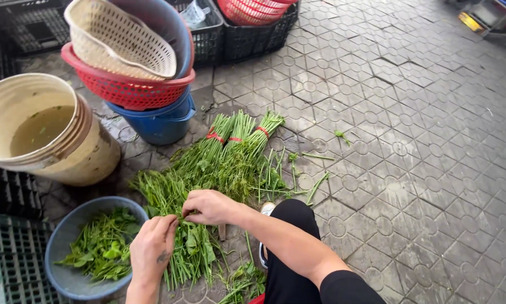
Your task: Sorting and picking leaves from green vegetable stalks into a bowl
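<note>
Looked like an outdoor market or street-side prep spot; patterned paving stones (411,141) underfoot. Stacked plastic baskets (130,62), crates (253,34), bundled greens (236,152) on the ground.

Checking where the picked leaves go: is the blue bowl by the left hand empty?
No, the blue bowl beside the left hand holds a heap of green leaves.

Loose green leafy stems (191,247) fanned flat on paving, both hands apparently pinching their upper ends.
</note>
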